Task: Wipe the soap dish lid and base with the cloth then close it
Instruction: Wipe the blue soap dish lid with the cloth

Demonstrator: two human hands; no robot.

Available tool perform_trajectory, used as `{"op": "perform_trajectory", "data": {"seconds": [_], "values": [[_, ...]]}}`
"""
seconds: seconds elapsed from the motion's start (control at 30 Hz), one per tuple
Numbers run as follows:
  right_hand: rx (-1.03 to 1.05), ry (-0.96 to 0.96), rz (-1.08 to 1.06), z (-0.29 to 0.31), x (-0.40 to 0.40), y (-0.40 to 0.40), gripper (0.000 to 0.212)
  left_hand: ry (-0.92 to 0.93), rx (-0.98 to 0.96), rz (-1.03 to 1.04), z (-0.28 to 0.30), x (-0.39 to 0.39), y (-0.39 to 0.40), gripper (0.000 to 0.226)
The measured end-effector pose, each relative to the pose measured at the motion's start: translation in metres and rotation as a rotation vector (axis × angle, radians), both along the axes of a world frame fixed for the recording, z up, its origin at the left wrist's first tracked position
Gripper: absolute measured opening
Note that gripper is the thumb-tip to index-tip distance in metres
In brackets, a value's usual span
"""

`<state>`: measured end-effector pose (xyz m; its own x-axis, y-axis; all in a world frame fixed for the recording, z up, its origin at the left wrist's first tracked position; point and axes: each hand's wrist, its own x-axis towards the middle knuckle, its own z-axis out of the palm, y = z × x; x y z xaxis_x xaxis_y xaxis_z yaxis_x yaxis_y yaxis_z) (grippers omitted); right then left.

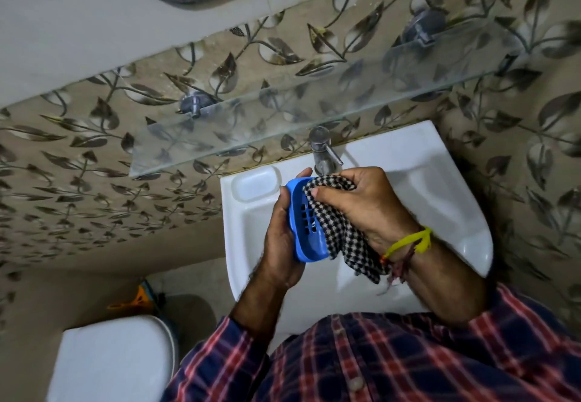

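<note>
A blue soap dish part with drain slots in its floor is held above the white sink. My left hand grips it from underneath and the left, fingers curled round its far rim. My right hand holds a black-and-white checked cloth bunched against the inside of the dish; the cloth's loose end hangs down below my wrist. No second blue part of the dish is in view.
A chrome tap stands at the sink's back edge just beyond my hands. A glass shelf juts from the leaf-patterned wall above. A white toilet sits at lower left, with an orange object on the floor.
</note>
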<state>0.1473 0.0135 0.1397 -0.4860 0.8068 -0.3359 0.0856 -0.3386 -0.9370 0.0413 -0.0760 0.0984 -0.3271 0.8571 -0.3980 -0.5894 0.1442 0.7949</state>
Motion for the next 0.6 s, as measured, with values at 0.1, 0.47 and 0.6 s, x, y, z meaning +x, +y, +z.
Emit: {"op": "perform_trajectory", "data": {"seconds": [0.1, 0.47, 0.6], "values": [[-0.162, 0.036, -0.068, 0.012, -0.006, -0.003, 0.012, 0.058, 0.025, 0.004, 0.005, 0.008, -0.002, 0.065], [-0.482, 0.214, -0.13, 0.022, -0.011, -0.024, 0.018, 0.114, 0.099, 0.017, 0.01, 0.011, -0.009, 0.066], [-0.334, 0.238, -0.01, 0.024, -0.01, -0.034, 0.013, 0.097, 0.138, 0.015, 0.017, 0.002, -0.008, 0.061]]}}
